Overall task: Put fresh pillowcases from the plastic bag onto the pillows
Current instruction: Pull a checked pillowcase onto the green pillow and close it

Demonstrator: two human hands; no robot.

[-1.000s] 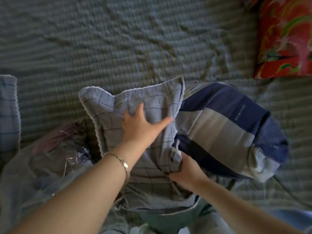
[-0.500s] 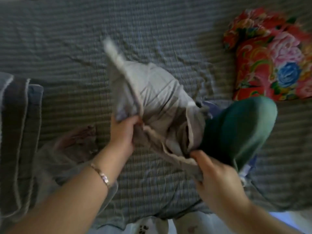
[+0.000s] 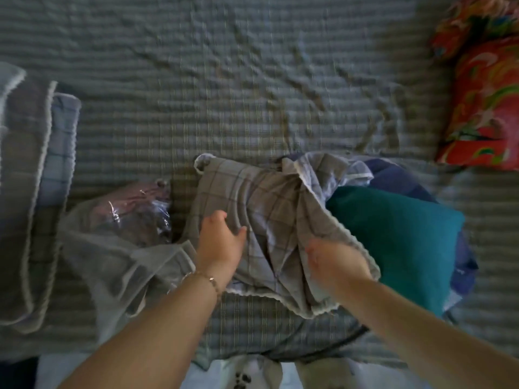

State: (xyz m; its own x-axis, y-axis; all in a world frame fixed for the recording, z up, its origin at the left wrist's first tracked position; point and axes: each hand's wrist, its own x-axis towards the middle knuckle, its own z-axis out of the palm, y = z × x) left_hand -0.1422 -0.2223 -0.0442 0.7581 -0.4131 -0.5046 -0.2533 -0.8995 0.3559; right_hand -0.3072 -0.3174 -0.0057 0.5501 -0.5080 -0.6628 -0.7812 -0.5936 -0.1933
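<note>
Both hands are clamping the checked pillowcase [image 3: 269,203]: left hand [image 3: 222,245] bunching cloth, right hand [image 3: 334,262] pinching the hem, likely spreading its mouth for the teal pillow [image 3: 393,237].

One head-mounted wide-angle camera faces forward and steeply down onto the bed [image 3: 252,88]. It sits close; both forearms [image 3: 157,332] enter from the bottom edge.

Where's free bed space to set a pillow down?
Widest free patch: the far bedspread, between the folded stack and floral pillow, beyond the pillowcase. A small strip shows at the near edge, below the pillowcase. Crowded: the near middle, where bag, pillowcase and teal pillow sit side by side.
</note>
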